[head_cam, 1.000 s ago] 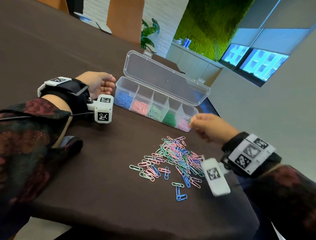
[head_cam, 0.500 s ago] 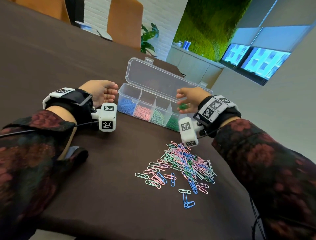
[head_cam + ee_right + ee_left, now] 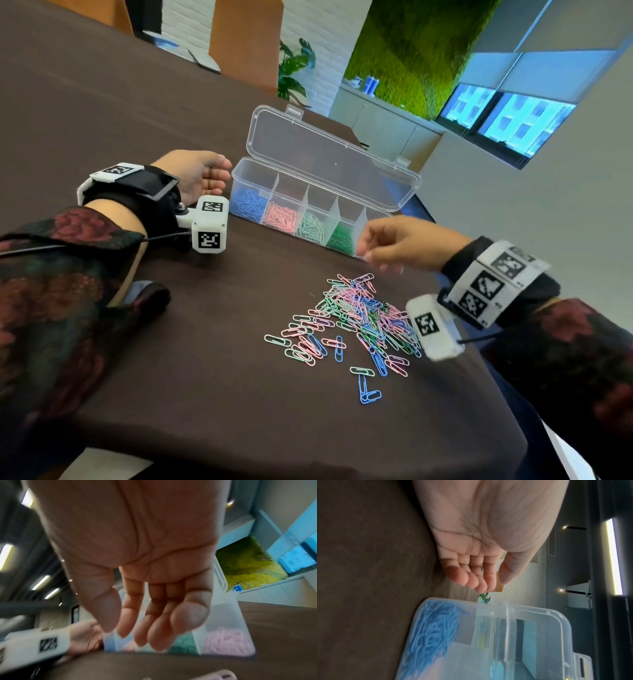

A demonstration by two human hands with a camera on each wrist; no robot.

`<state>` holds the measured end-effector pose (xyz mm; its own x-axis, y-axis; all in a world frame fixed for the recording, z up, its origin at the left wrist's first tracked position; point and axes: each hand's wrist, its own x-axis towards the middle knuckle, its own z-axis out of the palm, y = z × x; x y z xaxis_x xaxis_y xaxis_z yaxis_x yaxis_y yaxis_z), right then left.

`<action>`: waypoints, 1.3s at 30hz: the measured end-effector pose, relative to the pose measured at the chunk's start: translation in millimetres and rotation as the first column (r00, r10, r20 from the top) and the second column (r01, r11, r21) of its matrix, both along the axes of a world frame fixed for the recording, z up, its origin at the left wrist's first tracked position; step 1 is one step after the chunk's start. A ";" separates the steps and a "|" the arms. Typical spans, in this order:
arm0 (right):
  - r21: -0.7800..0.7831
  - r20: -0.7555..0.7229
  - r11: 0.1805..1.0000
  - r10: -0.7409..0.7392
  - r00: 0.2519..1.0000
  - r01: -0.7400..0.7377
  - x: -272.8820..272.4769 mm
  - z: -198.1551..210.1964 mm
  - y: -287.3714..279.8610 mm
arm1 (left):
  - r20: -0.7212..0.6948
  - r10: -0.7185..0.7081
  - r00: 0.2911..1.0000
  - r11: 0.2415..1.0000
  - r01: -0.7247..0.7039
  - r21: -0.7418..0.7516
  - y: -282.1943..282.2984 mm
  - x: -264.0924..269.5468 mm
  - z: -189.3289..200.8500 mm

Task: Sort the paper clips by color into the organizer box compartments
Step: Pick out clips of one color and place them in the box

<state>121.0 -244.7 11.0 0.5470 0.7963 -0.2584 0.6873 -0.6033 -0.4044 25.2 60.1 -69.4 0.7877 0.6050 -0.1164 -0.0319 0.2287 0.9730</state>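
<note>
A clear organizer box [image 3: 237,186] stands on the dark table with its lid [image 3: 329,161] open. Its compartments hold blue clips [image 3: 248,202], pink clips [image 3: 282,217], pale green clips [image 3: 310,228] and dark green clips [image 3: 340,238]; lilac ones [image 3: 223,642] fill the right end. A mixed pile of paper clips [image 3: 363,315] lies in front of the box. My left hand [image 3: 219,174] rests beside the box's left end [image 3: 505,615], fingers relaxed and empty. My right hand [image 3: 368,248] hovers by the box's right end, above the pile's far edge, fingers [image 3: 154,632] hanging loose with nothing in them.
The table's front edge [image 3: 308,455] and right corner run close to the pile. A few single clips [image 3: 368,394] lie apart toward me. Orange chairs [image 3: 246,41] and a plant [image 3: 291,68] stand beyond the far side.
My right hand reached over the dark green compartment with a green clip, then drew back to the right end of the box, now empty. The left hand stayed put.
</note>
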 end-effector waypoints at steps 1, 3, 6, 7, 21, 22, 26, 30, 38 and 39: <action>-0.090 0.002 0.994 0.057 0.998 -0.057 -4.6 -7.2 -2.8 | -0.001 0.001 1.000 1.000 -0.001 0.003 -0.3 0.0 0.1; -0.222 0.029 0.966 0.140 0.990 -0.130 -11.8 -21.1 -6.3 | -0.006 0.000 1.000 1.000 0.000 0.011 -0.6 0.4 -0.3; -0.294 0.044 0.936 0.216 0.975 -0.194 -20.3 -35.1 -9.3 | -0.012 -0.010 1.000 1.000 0.010 0.016 -0.3 1.0 -1.0; -0.300 0.060 0.932 0.234 0.970 -0.206 -21.7 -37.2 -9.9 | -0.013 -0.011 1.000 1.000 0.011 0.016 0.0 1.1 -1.3; -0.227 0.204 0.952 0.253 0.946 -0.205 -41.2 -35.1 7.1 | -0.014 -0.016 1.000 1.000 0.016 0.014 0.3 0.8 -1.3; -0.235 0.191 0.950 0.254 0.948 -0.207 -43.0 -39.1 9.3 | -0.015 -0.017 1.000 1.000 0.017 0.015 0.0 1.0 -1.1; -0.232 0.189 0.959 0.210 0.959 -0.164 -43.3 -48.3 14.9 | -0.009 -0.015 1.000 1.000 0.015 0.013 -0.3 0.5 -1.4; -0.232 0.158 0.958 0.208 0.965 -0.168 -42.7 -48.4 15.7 | -0.008 -0.017 1.000 1.000 0.017 0.006 -0.4 0.4 -1.3; -0.084 0.068 0.993 0.092 0.993 -0.086 -37.1 -41.8 10.3 | 0.006 -0.015 1.000 1.000 0.015 0.007 -0.2 1.1 -1.0; -0.046 0.029 0.997 0.066 0.997 -0.064 -36.7 -40.7 9.9 | 0.006 -0.014 1.000 1.000 0.014 0.007 0.0 1.1 -1.0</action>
<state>84.3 -234.7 -29.8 0.5025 0.8183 -0.2792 0.7371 -0.5742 -0.3564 26.4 60.1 -70.3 0.7966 0.5948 -0.1079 -0.0343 0.2227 0.9743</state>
